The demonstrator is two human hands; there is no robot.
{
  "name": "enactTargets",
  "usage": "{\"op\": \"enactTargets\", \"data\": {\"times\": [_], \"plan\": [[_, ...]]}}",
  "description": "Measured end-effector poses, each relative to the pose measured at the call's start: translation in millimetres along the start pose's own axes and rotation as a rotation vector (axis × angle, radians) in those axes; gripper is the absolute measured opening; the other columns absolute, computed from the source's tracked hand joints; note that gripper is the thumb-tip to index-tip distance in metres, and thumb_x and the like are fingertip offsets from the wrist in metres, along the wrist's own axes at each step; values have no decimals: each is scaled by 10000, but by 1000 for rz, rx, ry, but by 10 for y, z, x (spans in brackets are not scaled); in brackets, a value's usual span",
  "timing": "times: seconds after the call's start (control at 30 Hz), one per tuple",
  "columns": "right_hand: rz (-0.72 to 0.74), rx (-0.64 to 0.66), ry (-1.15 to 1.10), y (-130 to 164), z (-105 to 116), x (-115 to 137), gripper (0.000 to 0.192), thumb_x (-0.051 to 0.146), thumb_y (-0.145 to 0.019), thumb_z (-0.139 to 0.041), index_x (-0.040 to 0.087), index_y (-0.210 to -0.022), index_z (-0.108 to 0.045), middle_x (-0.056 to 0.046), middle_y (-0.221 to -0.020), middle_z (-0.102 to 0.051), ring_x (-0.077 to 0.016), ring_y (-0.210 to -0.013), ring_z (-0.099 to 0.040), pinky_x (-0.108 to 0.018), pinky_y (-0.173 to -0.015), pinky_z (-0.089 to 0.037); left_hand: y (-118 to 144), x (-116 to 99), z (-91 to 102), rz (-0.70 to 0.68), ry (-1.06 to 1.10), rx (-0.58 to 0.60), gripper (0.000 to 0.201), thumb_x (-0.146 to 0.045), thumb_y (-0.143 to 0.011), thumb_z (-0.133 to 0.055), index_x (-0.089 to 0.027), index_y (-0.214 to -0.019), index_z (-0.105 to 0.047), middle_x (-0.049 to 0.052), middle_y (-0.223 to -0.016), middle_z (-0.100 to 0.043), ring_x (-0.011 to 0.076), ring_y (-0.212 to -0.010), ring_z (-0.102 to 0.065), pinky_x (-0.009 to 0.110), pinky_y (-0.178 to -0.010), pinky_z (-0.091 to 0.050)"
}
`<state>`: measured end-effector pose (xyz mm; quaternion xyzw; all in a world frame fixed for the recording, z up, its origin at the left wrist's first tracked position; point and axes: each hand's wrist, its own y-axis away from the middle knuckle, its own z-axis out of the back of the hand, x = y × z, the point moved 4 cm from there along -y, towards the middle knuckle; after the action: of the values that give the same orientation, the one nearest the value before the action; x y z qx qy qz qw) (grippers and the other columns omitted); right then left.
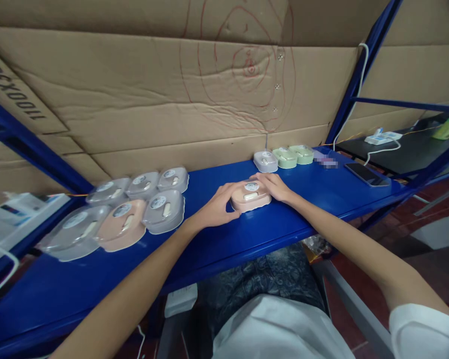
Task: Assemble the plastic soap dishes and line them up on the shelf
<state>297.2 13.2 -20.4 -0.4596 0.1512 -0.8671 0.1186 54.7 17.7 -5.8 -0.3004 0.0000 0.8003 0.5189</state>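
A pink plastic box (250, 200) with a rounded shape, a round sticker and a small white tab on its clear lid sits on the blue shelf top in front of me. My left hand (220, 205) curls around its left side, thumb along the near edge. From the right, my right hand (274, 186) grips the far right corner, its fingertips partly hidden behind the lid. To the left of my left hand stands a similar grey box (164, 212), beside another pink box (122, 224).
More grey boxes (105, 192) form two rows at left. Along the cardboard wall (142, 99) stand a grey box (265, 161) and two green boxes (285, 158). A phone (367, 175) lies at right, and a blue post (359, 75) rises behind it.
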Motion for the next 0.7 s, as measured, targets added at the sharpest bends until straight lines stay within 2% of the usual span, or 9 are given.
{"op": "enactTargets", "data": {"times": [0.1,0.23,0.33,0.43,0.57,0.7], "plan": [[-86,-5,-153,-49,-7,-121,738,839,-1014,-392,263,-1132,-839,-77,-1289,-814,-326,-1341,-683,-490,-1232,-421,-7,-18,25,4,-15,16,792,-337,-919,-712,-295,-1647,-403,84,-1651,-507,336,-1486,-477,527,-1281,-346],[-205,-142,-322,-111,34,-280,904,926,-974,-270,222,-1065,-829,-108,-1101,-836,-306,-1105,-752,-464,-1042,-550,-3,-21,31,56,-78,-2,810,-391,-936,-743,-320,-1665,-398,87,-1568,-569,336,-1396,-521,513,-1229,-399],[-229,-237,-330,-128,75,-327,920,941,-963,-250,211,-993,-810,-118,-1069,-826,-283,-1003,-744,-414,-895,-574,3,-27,18,114,-172,-37,822,-414,-956,-739,-314,-1687,-378,104,-1413,-628,334,-1293,-556,501,-1163,-449],[-217,-307,-288,-122,121,-334,901,925,-973,-232,219,-966,-793,-113,-1113,-819,-262,-950,-729,-382,-816,-566,8,-65,3,168,-312,-69,803,-472,-988,-704,-293,-1698,-374,117,-1288,-637,340,-1216,-572,503,-1113,-475],[-162,-416,-148,-88,233,-305,843,852,-1019,-224,228,-914,-781,-106,-1066,-802,-261,-950,-706,-395,-871,-553,8,-155,-5,201,-492,-50,831,-520,-996,-674,-247,-1711,-351,141,-1246,-648,358,-1193,-591,502,-1085,-489],[-53,-484,18,-47,345,-205,782,742,-1074,-237,216,-879,-782,-118,-1054,-774,-263,-963,-690,-423,-972,-529,-33,-232,-3,215,-623,20,764,-381,-1045,-600,-167,-1717,-307,179,-1289,-684,365,-1227,-602,491,-1092,-492]]}}
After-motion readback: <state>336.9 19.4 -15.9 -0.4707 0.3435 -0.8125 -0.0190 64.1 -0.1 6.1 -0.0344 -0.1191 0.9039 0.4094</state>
